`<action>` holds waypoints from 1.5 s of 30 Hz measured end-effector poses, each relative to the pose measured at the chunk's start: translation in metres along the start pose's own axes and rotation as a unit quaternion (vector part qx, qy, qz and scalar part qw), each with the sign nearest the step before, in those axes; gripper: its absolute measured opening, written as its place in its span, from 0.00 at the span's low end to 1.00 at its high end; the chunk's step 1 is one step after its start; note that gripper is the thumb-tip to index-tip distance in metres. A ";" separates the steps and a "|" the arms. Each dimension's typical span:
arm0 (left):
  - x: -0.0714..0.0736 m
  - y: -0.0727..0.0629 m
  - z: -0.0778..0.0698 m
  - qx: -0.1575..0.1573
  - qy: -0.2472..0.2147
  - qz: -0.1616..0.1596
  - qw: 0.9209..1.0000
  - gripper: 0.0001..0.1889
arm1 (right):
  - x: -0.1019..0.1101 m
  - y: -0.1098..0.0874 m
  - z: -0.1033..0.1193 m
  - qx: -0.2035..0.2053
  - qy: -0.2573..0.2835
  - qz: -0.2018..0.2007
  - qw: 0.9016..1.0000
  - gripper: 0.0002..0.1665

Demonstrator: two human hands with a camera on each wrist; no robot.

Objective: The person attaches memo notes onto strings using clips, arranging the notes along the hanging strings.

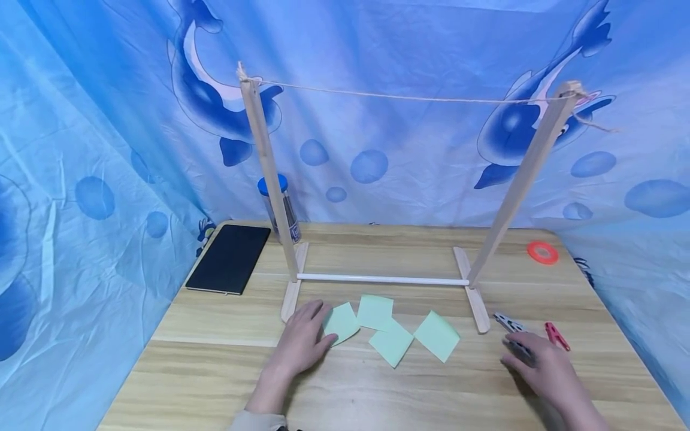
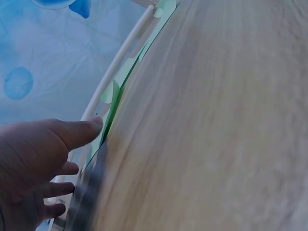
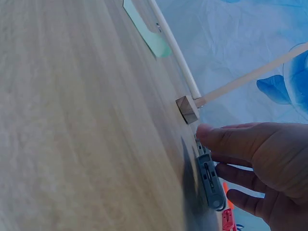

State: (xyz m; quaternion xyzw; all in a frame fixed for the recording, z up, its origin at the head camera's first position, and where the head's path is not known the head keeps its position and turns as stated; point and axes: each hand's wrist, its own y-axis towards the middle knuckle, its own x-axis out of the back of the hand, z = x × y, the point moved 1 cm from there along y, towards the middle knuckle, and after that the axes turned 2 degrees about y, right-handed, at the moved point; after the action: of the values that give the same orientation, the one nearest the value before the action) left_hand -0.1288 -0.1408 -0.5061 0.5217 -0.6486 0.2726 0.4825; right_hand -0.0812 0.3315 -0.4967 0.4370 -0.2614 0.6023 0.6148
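My left hand (image 1: 303, 338) lies low over the table with relaxed fingers, right at the edge of the leftmost green sticky note (image 1: 342, 324). Three more notes, a back one (image 1: 375, 312), a middle one (image 1: 392, 343) and a right one (image 1: 437, 336), spread beside it, some with curled edges. On the right, my right hand (image 1: 544, 365) reaches over a dark grey clothespin (image 3: 210, 180), thumb and fingers apart around it. Partly behind that hand is a lighter grey clothespin (image 1: 509, 322). Just past the fingers lies a red clothespin (image 1: 557, 336).
Behind the notes stands a wooden frame with a left post (image 1: 269, 161), a right post (image 1: 523, 179), a string (image 1: 404, 96) across the top and a white rod (image 1: 383, 279) below. Around it are a black notebook (image 1: 229, 258), a blue-lidded jar (image 1: 291, 215) and an orange tape roll (image 1: 532, 252).
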 end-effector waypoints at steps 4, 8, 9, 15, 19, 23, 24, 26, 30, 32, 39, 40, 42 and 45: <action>-0.001 -0.001 0.001 -0.003 0.002 0.003 1.000 0.33 | -0.002 0.002 -0.003 -0.001 -0.007 0.002 1.000 0.27; -0.002 -0.001 0.001 -0.010 0.004 -0.002 1.000 0.32 | 0.000 0.001 -0.004 -0.029 -0.005 0.017 0.999 0.28; -0.002 -0.001 0.001 -0.012 0.004 -0.002 1.000 0.32 | 0.001 0.001 -0.005 -0.035 -0.007 0.022 0.999 0.27; -0.002 -0.003 -0.002 -0.011 0.006 -0.002 1.000 0.30 | 0.002 -0.002 -0.009 -0.053 -0.013 0.029 0.998 0.22; -0.002 -0.004 -0.005 -0.005 0.000 0.000 1.000 0.28 | 0.006 -0.003 -0.014 -0.070 -0.022 0.034 0.997 0.19; -0.001 -0.004 -0.008 0.015 -0.020 -0.007 1.000 0.27 | 0.007 -0.004 -0.018 -0.075 -0.023 0.052 0.996 0.18; -0.001 -0.004 -0.008 0.023 -0.027 -0.012 0.999 0.27 | 0.008 -0.004 -0.019 -0.076 -0.021 0.058 0.995 0.18; 0.000 -0.004 -0.008 0.041 -0.044 -0.026 0.998 0.27 | 0.008 -0.003 -0.021 -0.090 -0.017 0.072 0.993 0.22; 0.001 -0.005 -0.008 0.070 -0.068 -0.071 0.993 0.23 | 0.011 -0.001 -0.026 -0.147 -0.012 0.109 0.983 0.33; 0.001 -0.005 -0.008 0.080 -0.085 -0.088 0.989 0.21 | 0.013 -0.002 -0.029 -0.175 -0.013 0.127 0.976 0.37; 0.000 -0.001 -0.006 0.073 -0.166 -0.111 0.977 0.16 | 0.016 -0.004 -0.029 -0.186 -0.004 0.139 0.973 0.33; 0.001 -0.001 -0.006 0.070 -0.182 -0.111 0.974 0.15 | 0.017 -0.004 -0.028 -0.183 -0.004 0.132 0.974 0.32; 0.002 0.000 -0.007 0.066 -0.208 -0.107 0.970 0.15 | 0.017 -0.005 -0.026 -0.167 -0.008 0.107 0.980 0.29; 0.005 0.002 -0.007 0.066 -0.233 -0.096 0.965 0.16 | 0.015 -0.008 -0.022 -0.128 -0.017 0.051 0.990 0.25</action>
State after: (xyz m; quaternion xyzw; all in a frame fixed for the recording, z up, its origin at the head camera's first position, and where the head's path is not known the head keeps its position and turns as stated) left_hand -0.1282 -0.1357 -0.4988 0.6615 -0.6704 0.1380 0.3065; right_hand -0.0763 0.3590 -0.4961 0.3506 -0.3688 0.5870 0.6296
